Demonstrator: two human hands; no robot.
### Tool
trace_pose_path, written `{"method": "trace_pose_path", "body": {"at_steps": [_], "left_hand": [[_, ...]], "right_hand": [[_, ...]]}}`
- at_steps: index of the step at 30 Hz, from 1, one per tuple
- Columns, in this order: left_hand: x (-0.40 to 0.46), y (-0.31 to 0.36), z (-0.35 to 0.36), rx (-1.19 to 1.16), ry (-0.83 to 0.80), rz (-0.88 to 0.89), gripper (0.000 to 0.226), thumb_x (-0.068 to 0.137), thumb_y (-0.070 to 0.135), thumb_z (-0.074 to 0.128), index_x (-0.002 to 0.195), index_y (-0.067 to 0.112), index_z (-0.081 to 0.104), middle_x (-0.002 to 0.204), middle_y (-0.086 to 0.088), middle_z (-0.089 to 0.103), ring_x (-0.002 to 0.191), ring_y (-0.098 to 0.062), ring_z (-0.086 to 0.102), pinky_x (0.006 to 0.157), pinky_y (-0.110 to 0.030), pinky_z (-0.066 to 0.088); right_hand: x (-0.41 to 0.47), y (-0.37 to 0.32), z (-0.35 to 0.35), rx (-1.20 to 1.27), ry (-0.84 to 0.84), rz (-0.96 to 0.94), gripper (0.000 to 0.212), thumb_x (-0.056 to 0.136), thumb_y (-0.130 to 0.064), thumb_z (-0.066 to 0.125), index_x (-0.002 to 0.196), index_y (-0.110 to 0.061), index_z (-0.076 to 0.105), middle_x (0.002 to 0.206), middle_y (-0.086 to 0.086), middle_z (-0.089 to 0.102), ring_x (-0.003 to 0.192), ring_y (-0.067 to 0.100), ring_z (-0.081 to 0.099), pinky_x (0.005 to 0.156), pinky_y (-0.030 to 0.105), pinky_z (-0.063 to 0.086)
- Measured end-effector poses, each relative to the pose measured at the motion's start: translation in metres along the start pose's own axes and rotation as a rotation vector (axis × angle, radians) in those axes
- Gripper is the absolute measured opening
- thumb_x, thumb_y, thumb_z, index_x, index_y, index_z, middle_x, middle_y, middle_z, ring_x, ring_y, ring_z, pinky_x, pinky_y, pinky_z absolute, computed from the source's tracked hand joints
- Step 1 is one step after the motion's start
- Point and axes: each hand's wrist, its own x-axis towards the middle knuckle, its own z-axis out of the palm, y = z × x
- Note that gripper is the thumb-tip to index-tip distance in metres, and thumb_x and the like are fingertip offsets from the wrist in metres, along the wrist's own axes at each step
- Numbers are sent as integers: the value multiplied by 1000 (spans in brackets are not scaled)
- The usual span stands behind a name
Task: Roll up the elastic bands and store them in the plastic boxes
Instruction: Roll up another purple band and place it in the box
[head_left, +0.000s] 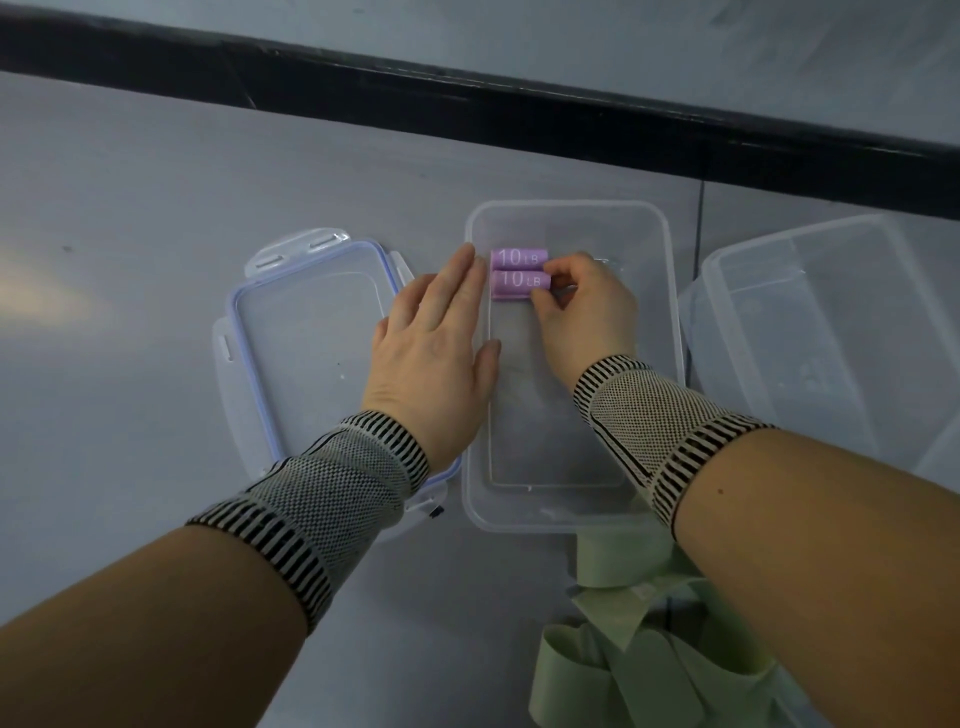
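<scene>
So two purple rolled bands (519, 270) marked 10 LB sit mid-frame in the clear box (670, 312); right hand (582, 306) pinches the nearer one, left hand (441, 343) lies flat, fingers straight.

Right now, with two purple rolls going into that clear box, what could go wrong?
The right hand pinches only the end of the nearer purple roll; once released, it may spring loose and unroll. The left hand lies flat against the box's rim, so a push could slide the light clear box. The unrolled green bands lie tangled, risking snags.
</scene>
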Motion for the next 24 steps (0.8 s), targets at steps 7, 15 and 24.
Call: {"method": "trace_pose_path", "body": {"at_steps": [7, 15, 24], "left_hand": [[1, 0, 1, 2, 2, 5, 72, 84, 45, 25, 149, 14, 22, 156, 1, 22, 135, -31, 29, 110, -46, 28], [1, -1, 2, -8, 13, 12, 71, 85, 44, 26, 148, 13, 24, 156, -1, 23, 134, -32, 30, 110, -47, 28], [1, -1, 3, -5, 24, 19, 71, 85, 44, 26, 148, 12, 24, 155, -2, 24, 135, -32, 30, 111, -46, 27]], "right_hand": [[2, 1, 2, 18, 8, 25, 15, 88, -23, 63, 103, -21, 63, 97, -4, 65, 83, 10, 60, 71, 19, 42], [1, -1, 1, 35, 15, 26, 15, 88, -23, 63, 103, -21, 63, 98, -4, 66, 83, 10, 60, 72, 18, 42], [-3, -2, 0, 83, -2, 38, 26, 84, -24, 66, 109, -24, 58, 100, -7, 66, 86, 8, 62, 66, 11, 40]]}}
